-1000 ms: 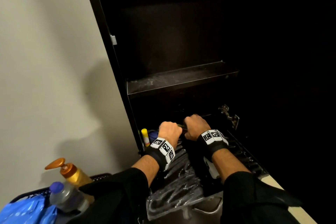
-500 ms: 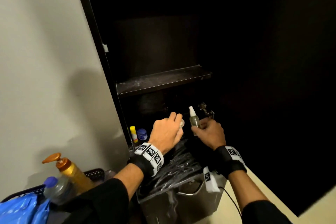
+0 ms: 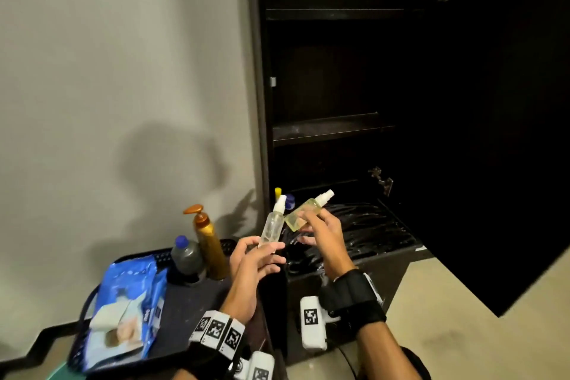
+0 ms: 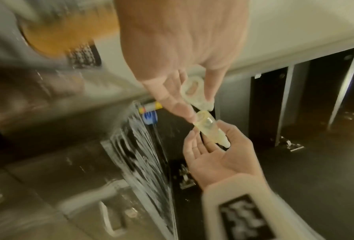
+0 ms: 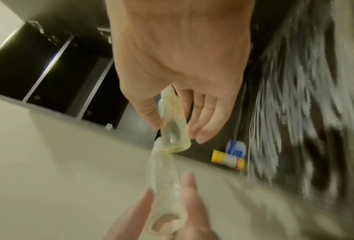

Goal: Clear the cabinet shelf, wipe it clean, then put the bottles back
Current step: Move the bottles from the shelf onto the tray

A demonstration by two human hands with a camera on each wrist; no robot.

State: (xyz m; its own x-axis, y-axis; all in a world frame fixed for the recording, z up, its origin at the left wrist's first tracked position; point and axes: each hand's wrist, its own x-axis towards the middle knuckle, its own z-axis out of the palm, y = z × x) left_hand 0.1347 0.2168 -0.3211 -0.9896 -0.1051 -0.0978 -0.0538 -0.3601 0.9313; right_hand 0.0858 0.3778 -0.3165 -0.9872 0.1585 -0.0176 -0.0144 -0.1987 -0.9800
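Note:
My left hand [image 3: 262,251] pinches a clear spray bottle [image 3: 273,228] by its base and holds it upright. Beside it, my right hand [image 3: 311,225] pinches a yellowish spray bottle [image 3: 303,214], tilted with its white nozzle up to the right. The two bottles nearly touch in front of the dark cabinet. The wrist views show the same holds: the clear spray bottle [image 4: 194,91] between thumb and fingers, and the yellowish spray bottle [image 5: 173,123] likewise. The dusty middle shelf [image 3: 333,126] holds nothing. A yellow-capped tube [image 3: 278,191] and a blue cap [image 3: 290,199] stay low in the cabinet.
A dark basket [image 3: 197,302] at lower left holds a golden pump bottle [image 3: 208,244], a grey bottle with a blue cap [image 3: 186,256] and a blue wipes pack [image 3: 129,302]. A bin with a black liner [image 3: 370,231] stands under my hands. The cabinet door [image 3: 493,133] hangs open at right.
Both hands came up out of the low cabinet space, each with a spray bottle, and moved left toward the basket. My head view swung left and back.

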